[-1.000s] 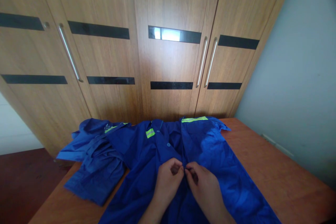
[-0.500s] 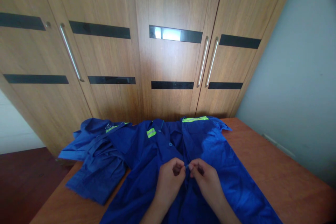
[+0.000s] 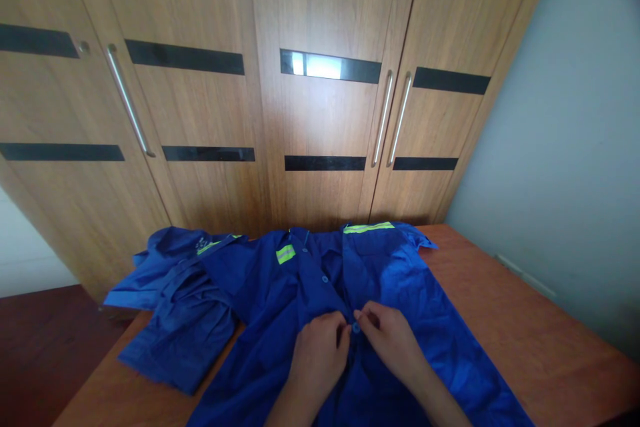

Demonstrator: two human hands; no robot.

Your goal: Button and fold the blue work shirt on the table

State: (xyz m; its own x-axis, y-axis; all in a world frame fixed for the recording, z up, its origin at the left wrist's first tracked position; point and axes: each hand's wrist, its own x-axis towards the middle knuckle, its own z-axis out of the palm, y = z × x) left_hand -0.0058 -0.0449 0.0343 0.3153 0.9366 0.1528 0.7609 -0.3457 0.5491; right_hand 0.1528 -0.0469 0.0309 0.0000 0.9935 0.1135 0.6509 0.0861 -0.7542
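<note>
A blue work shirt [image 3: 273, 340] with yellow-green reflective strips lies spread on the table, its front parted near the collar. Two buttons show along one front edge, including an upper button [image 3: 325, 279]. Lower down, another button [image 3: 355, 327] sits between my hands. My left hand [image 3: 323, 347] is closed, its fingertips pinching the shirt's front edge just left of that button. On the other side my right hand [image 3: 385, 333] pinches the opposite edge, thumb and forefinger touching the cloth by the button. The fingertips partly cover the cloth they grip.
Another blue garment [image 3: 183, 327] lies bunched on the left of the brown wooden table [image 3: 505, 307]. Behind stands a wooden wardrobe [image 3: 320, 193] with dark strips and metal handles. A pale wall [image 3: 560, 167] rises on the right.
Both hands have shifted slightly down, and their fingers have closed in tighter. The button between them now shows clearly. The view has drifted a little to the right.
</note>
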